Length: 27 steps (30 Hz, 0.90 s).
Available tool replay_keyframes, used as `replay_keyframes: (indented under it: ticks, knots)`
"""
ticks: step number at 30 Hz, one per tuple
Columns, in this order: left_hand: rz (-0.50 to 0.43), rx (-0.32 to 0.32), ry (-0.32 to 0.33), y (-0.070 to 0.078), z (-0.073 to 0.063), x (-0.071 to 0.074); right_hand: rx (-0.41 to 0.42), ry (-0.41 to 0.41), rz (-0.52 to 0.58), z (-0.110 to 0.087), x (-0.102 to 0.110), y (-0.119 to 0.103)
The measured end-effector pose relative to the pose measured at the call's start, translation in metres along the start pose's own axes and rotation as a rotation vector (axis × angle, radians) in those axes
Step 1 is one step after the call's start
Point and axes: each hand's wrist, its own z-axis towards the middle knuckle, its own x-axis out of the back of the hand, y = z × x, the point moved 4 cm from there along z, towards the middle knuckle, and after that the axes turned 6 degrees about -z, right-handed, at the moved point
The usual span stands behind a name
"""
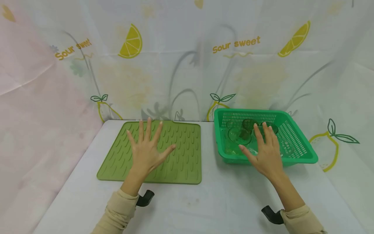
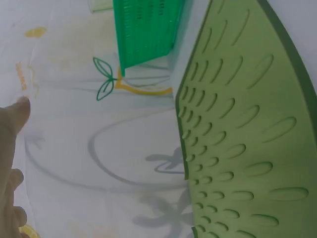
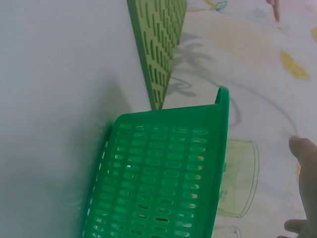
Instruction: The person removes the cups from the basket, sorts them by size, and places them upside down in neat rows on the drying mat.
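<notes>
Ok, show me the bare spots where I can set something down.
The table is bare between the mat and the basket, and in front of both. The mat's visible surface is free too, though the left hand is over it. The basket is crowded: several cups, with the right hand nearby.

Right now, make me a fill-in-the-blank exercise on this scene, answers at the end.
In the head view, the green basket stands to the ____ of the ridged mat.
The hand seen over the mat is the person's ____ one.
The see-through cups sit in the ____.
Lettering on the backdrop reads "Sour ____".

Missing words: right; left; basket; sweet.
</notes>
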Motion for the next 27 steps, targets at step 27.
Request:
replay_keyframes:
  ticks: [27]
  knots:
    - [-0.368,-0.019,-0.321,0.003,-0.023,-0.015,-0.001,-0.439,0.108,0.027,-0.024,-0.001]
